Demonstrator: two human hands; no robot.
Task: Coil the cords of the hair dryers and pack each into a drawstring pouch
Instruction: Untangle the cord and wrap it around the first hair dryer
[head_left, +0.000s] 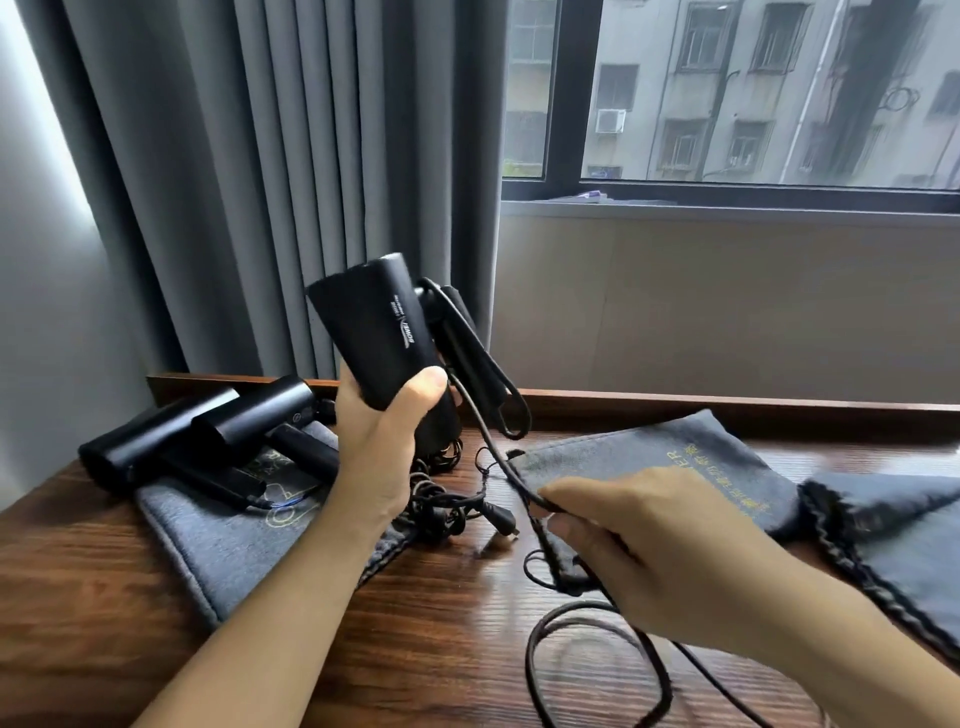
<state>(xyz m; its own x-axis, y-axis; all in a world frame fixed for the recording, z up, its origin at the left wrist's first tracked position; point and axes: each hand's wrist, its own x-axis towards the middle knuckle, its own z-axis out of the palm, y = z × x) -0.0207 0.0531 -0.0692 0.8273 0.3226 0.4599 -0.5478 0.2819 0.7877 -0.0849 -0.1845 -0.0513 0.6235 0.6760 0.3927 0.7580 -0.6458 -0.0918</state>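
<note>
So the left hand (387, 431) has a black hair dryer (376, 332) lifted off the desk, fingers and thumb wrapped round the lower end of the barrel, nozzle pointing up-left toward the curtain (291, 171); its folded handle hangs on the right side with a loop of cord (483, 431) already wound round it; the right hand (654, 540) pinches that same cord lower down, over the middle pouch (665, 462), and the rest of the cord drops off into a big loose loop on the wood close to the near edge of the wooden desk (104, 597).

Two more dryers (208, 436) lie side by side at the back left, resting on a grey pouch (223, 551) that runs nearly to the left edge; a tangle of their cords and a plug (498, 519) sits between the two hands; a third pouch (893, 535) is over by the right edge, overlapping the middle one.

Free wood is mostly the near-left corner and the strip in front of the raised back lip; the window (753, 93) is behind.
</note>
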